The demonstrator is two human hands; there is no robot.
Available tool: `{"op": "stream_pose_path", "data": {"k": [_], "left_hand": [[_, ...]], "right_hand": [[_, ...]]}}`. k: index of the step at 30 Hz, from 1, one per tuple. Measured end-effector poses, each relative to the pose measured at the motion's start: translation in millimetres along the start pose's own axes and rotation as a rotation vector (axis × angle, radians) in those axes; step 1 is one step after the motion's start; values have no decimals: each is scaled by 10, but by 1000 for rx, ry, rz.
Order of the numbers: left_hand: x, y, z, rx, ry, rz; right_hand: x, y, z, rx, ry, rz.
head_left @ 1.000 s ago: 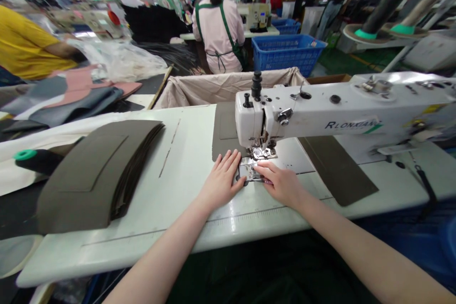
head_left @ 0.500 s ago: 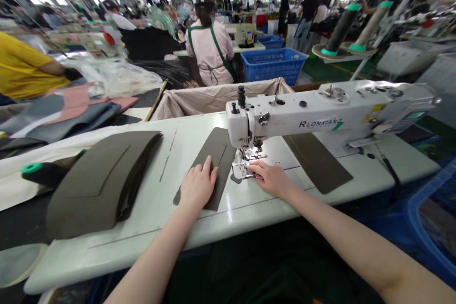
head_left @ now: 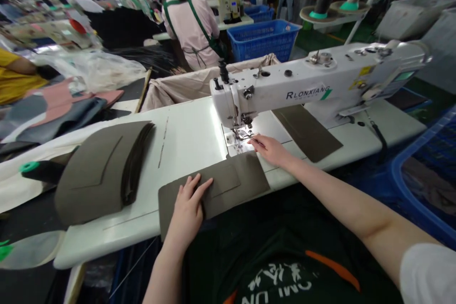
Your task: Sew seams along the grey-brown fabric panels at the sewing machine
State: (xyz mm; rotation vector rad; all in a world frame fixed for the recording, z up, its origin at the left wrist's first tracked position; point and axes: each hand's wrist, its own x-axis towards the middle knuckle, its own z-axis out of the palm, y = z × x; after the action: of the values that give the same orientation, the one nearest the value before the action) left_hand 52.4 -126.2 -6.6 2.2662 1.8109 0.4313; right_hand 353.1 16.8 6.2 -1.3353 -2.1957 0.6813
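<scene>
My left hand [head_left: 188, 206] lies flat, fingers spread, on a dark olive fabric panel [head_left: 228, 185] that sits crosswise at the table's front edge. My right hand [head_left: 271, 149] rests beside the needle plate [head_left: 241, 141] of the white sewing machine [head_left: 313, 88], fingers stretched toward the presser foot and touching the panel's far edge. Nothing is gripped in either hand.
A stack of the same olive panels [head_left: 103, 166] lies to the left on the white table [head_left: 185, 133]. Another panel [head_left: 306, 130] lies under the machine arm. A cloth-lined bin [head_left: 188, 85] stands behind, with blue crates [head_left: 261, 40] and a person in an apron [head_left: 192, 26] beyond.
My left hand has dragged the panel away from the needle toward me and turned it crosswise along the front edge. My right hand stayed near the needle plate.
</scene>
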Motion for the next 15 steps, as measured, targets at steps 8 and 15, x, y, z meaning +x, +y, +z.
{"op": "stream_pose_path", "data": {"k": [8,15], "left_hand": [[232,952,292,-65,16,159],[317,1168,635,-163,61,346]], "right_hand": [[-1139,-279,-250,110,-17,245],[-1705,-242,138,179,-103,412]]}}
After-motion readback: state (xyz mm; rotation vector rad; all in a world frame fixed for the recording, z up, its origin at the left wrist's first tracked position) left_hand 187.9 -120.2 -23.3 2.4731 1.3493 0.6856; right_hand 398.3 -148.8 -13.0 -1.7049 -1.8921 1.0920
